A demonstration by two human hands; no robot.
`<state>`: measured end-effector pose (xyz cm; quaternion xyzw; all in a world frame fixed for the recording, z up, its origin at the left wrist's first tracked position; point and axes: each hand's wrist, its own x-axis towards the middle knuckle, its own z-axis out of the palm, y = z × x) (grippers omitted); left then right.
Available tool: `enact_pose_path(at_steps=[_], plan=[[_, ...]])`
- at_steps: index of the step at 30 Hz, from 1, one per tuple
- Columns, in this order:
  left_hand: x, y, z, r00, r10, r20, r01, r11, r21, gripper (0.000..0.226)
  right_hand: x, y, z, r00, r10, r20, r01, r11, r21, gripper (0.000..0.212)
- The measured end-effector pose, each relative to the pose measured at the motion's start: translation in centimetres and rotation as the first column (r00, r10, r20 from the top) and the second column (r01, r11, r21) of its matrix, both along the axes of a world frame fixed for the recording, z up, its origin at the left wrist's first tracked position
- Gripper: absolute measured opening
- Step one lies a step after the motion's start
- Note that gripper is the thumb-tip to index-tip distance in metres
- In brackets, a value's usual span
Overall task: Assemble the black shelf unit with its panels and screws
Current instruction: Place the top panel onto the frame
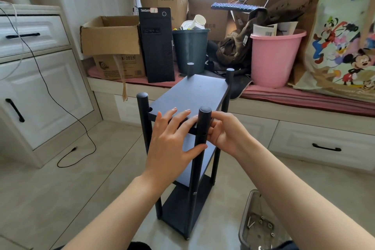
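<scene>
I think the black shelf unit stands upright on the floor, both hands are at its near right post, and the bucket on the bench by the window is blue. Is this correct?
Not quite: the bucket on the bench is pink, not blue, as the head view shows. The rest holds: the black shelf unit stands upright on the floor, and the left hand and right hand are both at its near right post.

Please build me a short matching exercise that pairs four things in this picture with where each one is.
Things:
1. pink bucket
2. keyboard
3. clear tray of screws
4. left hand

Places:
A. on the floor by the right forearm
B. on the window bench, right of the dark bin
C. atop cardboard boxes near the window
D. against the shelf unit's near post

Pairs: 1-B, 2-C, 3-A, 4-D
</scene>
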<state>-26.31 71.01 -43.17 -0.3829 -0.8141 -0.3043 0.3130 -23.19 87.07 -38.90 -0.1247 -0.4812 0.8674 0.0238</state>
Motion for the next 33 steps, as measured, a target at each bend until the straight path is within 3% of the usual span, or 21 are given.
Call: enact_pose_path(at_steps=[3,6,8,10,13,15,18,23,26,33], plan=[[0.6,-0.1,0.5,0.999,0.000,0.050,-0.008,0.988,0.156,0.056,0.0,0.0,0.0,1.000,-0.025,0.001,0.025,1.000,-0.018,0.047],[1.0,-0.7,1.7,0.921,-0.106,0.374,-0.105,0.859,0.501,0.032,-0.1,-0.1,0.0,0.999,-0.033,0.004,0.033,0.998,-0.045,0.049],[0.5,-0.9,2.1,0.741,-0.210,0.638,-0.279,0.768,0.576,0.029,-0.1,0.0,0.0,0.999,-0.033,0.011,0.034,0.999,-0.035,0.048],[-0.4,-1.2,2.2,0.510,-0.324,0.797,-0.416,0.718,0.558,0.027,-0.2,0.0,-0.1,0.999,-0.033,0.020,0.033,0.999,-0.035,0.045],[-1.2,-1.1,2.6,0.228,-0.651,0.724,-0.404,0.613,0.678,0.033,-0.2,0.0,-0.2,0.999,-0.023,0.031,0.024,0.999,-0.030,0.040],[-1.1,-0.6,2.8,0.137,-0.796,0.590,-0.374,0.510,0.775,0.041,-0.3,0.1,-0.2,0.999,-0.018,0.036,0.019,0.999,-0.026,0.039],[-1.2,0.1,3.2,0.135,-0.866,0.481,-0.390,0.400,0.830,0.041,-0.3,0.0,-0.2,0.999,-0.010,0.034,0.010,1.000,-0.007,0.037],[-1.5,0.1,3.3,0.067,-0.880,0.471,-0.429,0.401,0.810,0.040,-0.7,0.8,-0.7,0.984,-0.158,0.086,0.133,0.961,0.243,0.025],[-1.7,0.2,3.3,0.057,-0.880,0.471,-0.442,0.401,0.803,0.040,-0.6,1.8,-1.0,0.978,-0.186,0.091,0.169,0.971,0.171,0.015],[-1.8,0.1,3.1,0.031,-0.883,0.468,-0.436,0.409,0.801,0.040,-0.6,2.0,-1.0,0.982,-0.184,0.042,0.181,0.981,0.065,0.018]])
